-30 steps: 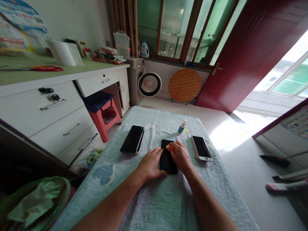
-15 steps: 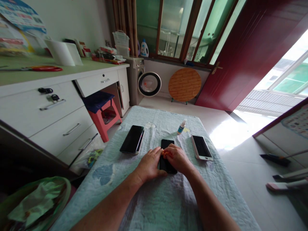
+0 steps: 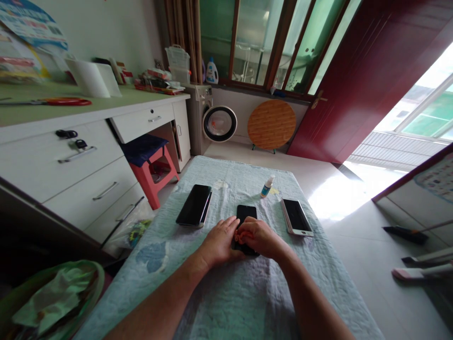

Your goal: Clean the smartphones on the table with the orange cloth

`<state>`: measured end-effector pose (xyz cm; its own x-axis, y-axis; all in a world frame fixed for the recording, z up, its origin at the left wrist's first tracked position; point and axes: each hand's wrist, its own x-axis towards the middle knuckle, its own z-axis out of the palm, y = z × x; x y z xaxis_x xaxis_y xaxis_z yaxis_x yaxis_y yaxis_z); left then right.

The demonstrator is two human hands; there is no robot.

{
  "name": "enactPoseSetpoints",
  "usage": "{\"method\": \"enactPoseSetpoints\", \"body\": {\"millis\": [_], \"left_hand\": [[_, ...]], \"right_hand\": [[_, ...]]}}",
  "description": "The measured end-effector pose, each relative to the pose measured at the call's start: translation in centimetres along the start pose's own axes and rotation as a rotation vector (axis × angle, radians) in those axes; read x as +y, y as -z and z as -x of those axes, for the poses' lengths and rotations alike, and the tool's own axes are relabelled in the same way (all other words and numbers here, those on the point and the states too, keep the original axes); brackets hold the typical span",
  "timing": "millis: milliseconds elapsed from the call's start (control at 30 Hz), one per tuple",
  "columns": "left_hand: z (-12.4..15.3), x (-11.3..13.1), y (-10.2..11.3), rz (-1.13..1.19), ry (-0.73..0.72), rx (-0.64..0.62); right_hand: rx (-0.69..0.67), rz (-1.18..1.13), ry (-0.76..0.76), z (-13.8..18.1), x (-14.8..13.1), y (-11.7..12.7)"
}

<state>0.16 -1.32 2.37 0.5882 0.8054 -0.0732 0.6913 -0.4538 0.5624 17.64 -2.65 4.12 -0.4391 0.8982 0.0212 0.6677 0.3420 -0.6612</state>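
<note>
Here, both hands meet over the black phone [image 3: 247,212], which lies face up near the middle of the desk [image 3: 230,293] on its pale quilted cover. The left hand [image 3: 221,241] rests flat against the phone's left edge. Its fingers are stretched out and loosely together, lying on the phone rather than gripping it, and they seem to pin it down. The right hand [image 3: 260,238] comes in from the phone's right side, with its fingers curled tight over a small orange cloth [image 3: 241,232]. Only a sliver of the cloth shows between the two hands. The cloth is pressed onto the near half of the screen. The far half of the phone is uncovered and shows dark glass, but how clean it is cannot be told from this view.

Left of the black phone, and well apart from it, lies a dark phone [image 3: 194,204]. It seems to rest on a second device, whose edge peeks out along its right side. Right of the black phone lies a white phone [image 3: 296,216], screen up. Neither hand is touching either of them. Beyond the black phone, towards the far end of the desk, a small spray bottle [image 3: 267,187] with a blue label stands out of reach of both hands. Judging by how things lie, the rubbing is going on at the near part of this one screen, and nothing is being done to the other two phones.
</note>
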Motion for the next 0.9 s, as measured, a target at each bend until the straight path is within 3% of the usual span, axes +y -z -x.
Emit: {"method": "enactPoseSetpoints", "body": {"millis": [400,900], "left_hand": [[0.11,-0.08,0.18,-0.026,-0.017,-0.039],[0.06,0.11,0.09,-0.043,-0.011,-0.028]], "right_hand": [[-0.111,0.003,-0.054,0.12,0.02,0.98],[-0.062,0.051,-0.092,0.33,-0.34,0.47]]}}
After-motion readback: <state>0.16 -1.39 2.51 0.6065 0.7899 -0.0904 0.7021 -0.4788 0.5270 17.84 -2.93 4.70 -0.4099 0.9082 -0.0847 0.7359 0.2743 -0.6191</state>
